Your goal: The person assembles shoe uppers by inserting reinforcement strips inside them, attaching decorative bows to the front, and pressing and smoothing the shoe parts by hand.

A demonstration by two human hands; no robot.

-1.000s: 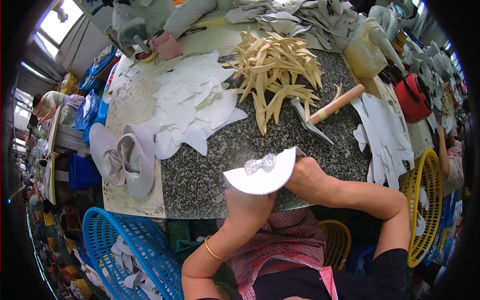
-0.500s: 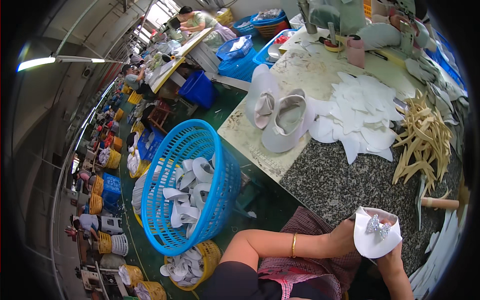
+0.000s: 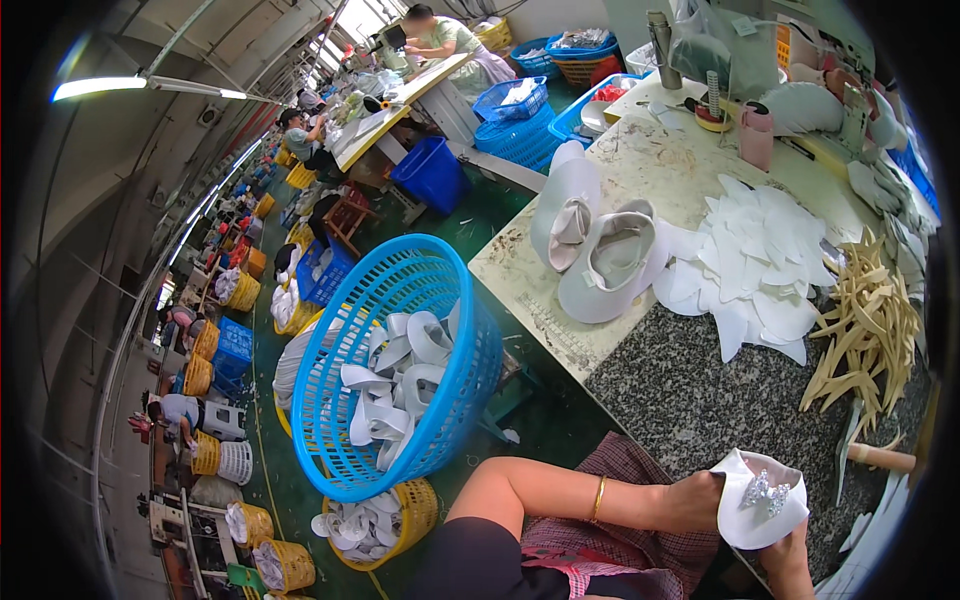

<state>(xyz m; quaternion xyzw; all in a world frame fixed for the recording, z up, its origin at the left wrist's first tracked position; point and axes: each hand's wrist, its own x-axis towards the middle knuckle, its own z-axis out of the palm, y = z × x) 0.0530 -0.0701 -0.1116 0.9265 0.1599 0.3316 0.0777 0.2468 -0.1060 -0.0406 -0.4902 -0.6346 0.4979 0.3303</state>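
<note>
A white shoe piece [image 3: 752, 510] with a small silver bow sits low at the right, over my lap. My left hand [image 3: 692, 500], with a gold bangle on the wrist, grips its left edge. My right hand [image 3: 792, 562] holds it from beneath and is mostly hidden by the piece and the picture's rim. To the left, on the floor, stands a big blue basket [image 3: 470, 395] holding several curved white shoe pieces.
The worktable has a dark granite slab [image 3: 700, 390], a heap of white cut-outs [image 3: 760, 270], tan strips [image 3: 865, 335], two stacks of white uppers [image 3: 610, 265] and a wooden-handled tool [image 3: 880, 457]. A yellow basket [image 3: 415, 515] sits below the blue one. Other people work at far tables.
The view has swung left from the tabletop toward the blue basket on the floor. The white piece with the bow stays in both hands, now at the lower right.
</note>
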